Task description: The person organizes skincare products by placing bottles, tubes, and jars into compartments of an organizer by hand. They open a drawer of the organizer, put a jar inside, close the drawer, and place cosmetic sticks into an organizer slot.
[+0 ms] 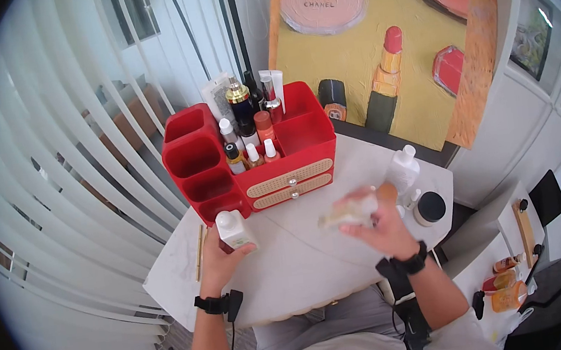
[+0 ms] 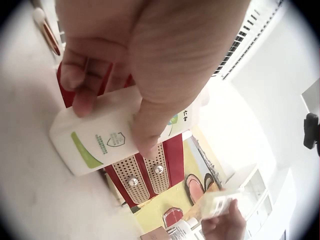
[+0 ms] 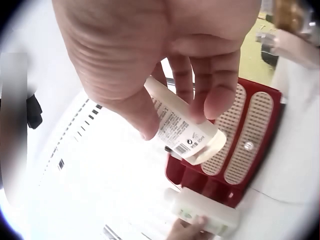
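Note:
My left hand (image 1: 219,259) grips a white bottle (image 1: 235,233) with a green-marked label, at the front left corner of a red organizer (image 1: 319,129). In the left wrist view the bottle (image 2: 95,137) tilts, thumb on one side and fingers on the other. Over the table's right half, my right hand (image 1: 389,230) holds a smaller pale bottle (image 1: 346,213), blurred in the head view. The right wrist view shows this bottle (image 3: 182,125) between thumb and fingers, its barcode and small print facing the camera. The organizer has two woven-front drawers, and cosmetics stand in its middle section.
At the table's (image 1: 290,260) right side stand a white bottle (image 1: 405,166) and a dark-lidded jar (image 1: 430,208). Thin gold sticks (image 1: 200,253) lie at the left edge. A makeup painting (image 1: 344,64) leans behind; vertical blinds (image 1: 55,200) hang on the left.

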Motion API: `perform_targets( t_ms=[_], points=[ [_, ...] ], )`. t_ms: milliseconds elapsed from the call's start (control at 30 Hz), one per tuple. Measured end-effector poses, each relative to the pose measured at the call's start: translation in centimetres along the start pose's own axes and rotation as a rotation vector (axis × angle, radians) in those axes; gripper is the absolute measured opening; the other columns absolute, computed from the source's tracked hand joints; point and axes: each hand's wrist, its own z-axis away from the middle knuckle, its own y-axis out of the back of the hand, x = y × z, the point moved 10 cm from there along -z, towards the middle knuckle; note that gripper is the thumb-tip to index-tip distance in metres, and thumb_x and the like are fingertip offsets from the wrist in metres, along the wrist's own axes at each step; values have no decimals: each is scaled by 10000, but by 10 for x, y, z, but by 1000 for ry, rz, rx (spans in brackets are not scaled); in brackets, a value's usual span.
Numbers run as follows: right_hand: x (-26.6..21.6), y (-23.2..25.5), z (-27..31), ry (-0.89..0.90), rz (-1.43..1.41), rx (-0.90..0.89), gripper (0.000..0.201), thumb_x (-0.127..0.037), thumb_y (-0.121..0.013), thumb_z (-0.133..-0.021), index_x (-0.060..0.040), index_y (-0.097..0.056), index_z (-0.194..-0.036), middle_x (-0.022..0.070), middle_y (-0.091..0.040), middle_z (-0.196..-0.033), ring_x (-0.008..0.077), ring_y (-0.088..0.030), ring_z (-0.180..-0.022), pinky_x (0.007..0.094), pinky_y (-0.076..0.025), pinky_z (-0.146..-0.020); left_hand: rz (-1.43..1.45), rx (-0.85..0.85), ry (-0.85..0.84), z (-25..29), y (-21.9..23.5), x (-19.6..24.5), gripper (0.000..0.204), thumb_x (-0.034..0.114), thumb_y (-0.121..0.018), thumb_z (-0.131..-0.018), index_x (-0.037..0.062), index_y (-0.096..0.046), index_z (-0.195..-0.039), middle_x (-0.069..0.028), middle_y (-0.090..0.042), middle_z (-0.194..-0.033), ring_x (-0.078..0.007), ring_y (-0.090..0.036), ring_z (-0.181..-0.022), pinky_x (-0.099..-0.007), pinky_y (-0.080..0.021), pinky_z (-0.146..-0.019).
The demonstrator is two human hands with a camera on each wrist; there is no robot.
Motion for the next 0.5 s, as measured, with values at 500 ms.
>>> perform_targets(
  t_ms=[500],
  points=[
    [71,33,-284,102,753,-180,353,-81,-883,-829,-40,-704,-1131,143,-690,-1082,345,-683,-1045,431,-544,-917,84,-73,84,-6,-6,3,797,43,-976,-763,40,-600,-1466,-44,-722,-1252,-158,-712,-1120,-335,-587,-974]
  ],
)
